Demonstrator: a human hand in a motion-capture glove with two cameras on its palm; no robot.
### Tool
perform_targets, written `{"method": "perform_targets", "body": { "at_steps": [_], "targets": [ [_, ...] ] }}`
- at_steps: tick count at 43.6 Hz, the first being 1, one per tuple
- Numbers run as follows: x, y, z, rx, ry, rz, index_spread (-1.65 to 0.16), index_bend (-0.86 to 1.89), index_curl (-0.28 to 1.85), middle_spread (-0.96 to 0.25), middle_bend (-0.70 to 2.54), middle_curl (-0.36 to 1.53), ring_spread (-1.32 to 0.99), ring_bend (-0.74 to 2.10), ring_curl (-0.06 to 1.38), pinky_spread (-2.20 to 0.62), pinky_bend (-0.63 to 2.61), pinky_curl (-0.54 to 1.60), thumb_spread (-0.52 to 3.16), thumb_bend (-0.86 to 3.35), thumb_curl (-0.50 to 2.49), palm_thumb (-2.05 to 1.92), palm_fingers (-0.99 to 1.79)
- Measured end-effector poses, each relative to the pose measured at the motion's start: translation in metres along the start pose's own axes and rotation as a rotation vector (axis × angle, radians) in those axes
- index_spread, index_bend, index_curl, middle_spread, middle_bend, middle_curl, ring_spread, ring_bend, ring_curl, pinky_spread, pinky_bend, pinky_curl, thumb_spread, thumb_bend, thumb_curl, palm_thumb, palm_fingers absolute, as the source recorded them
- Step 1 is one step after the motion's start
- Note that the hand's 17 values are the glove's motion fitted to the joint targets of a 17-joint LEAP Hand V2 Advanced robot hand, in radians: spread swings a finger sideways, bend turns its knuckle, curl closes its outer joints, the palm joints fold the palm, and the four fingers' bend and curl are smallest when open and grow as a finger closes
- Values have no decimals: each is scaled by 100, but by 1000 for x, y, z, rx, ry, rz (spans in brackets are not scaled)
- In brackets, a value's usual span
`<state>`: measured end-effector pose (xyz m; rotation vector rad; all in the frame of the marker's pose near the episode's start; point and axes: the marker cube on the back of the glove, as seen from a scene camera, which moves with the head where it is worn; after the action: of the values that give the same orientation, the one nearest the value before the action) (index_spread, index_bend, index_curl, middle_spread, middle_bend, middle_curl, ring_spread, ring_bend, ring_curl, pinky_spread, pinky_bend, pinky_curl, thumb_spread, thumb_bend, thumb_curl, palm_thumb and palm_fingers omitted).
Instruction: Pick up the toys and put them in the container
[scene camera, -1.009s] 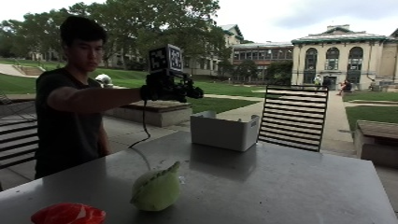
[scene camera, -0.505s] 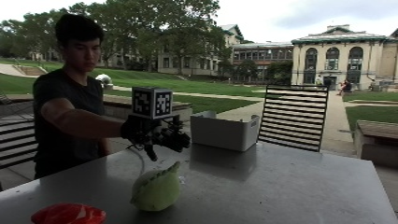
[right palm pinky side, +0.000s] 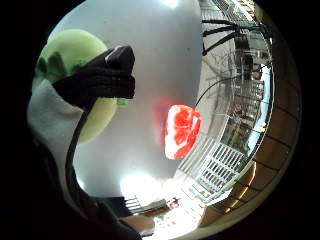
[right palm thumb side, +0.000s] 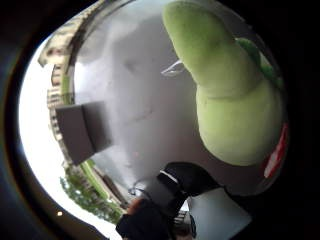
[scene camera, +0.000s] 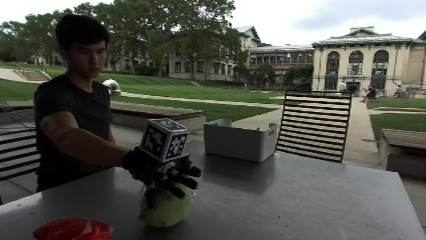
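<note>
- Hand: gloved right, fingers spread and uncurled, resting atop the green plush toy.
- Green plush toy: upright on the bench.
- Red toy: near bench corner.
- Container: well beyond, far edge.

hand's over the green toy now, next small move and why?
Probably curl the fingers round the green plush toy and lift. The gloved right hand sits on top of it with fingers spread, not visibly gripping. The toy rests on the table; the white container stands further back.
</note>
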<state>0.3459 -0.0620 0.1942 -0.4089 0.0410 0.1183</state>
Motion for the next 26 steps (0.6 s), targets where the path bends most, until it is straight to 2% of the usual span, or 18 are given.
{"method": "perform_targets", "body": {
  "at_steps": [15, 22, 26],
  "targets": [
    [13, -13, 35, -84, 22, 16, -25, -5, 6, -6, 12, 32, -9, 57, 30, -7, 162, 47, 102, 6, 33, 39, -29],
    [11, -14, 50, -103, 47, 11, -25, -14, -2, -5, 13, 29, -16, 109, 43, -28, 181, 48, 112, 25, 40, 70, -2],
    [12, -11, 50, -115, 37, 9, -26, -8, -2, -7, 26, 33, -25, 129, 47, -34, 173, 44, 113, 30, 44, 79, 8]
  ]
}}
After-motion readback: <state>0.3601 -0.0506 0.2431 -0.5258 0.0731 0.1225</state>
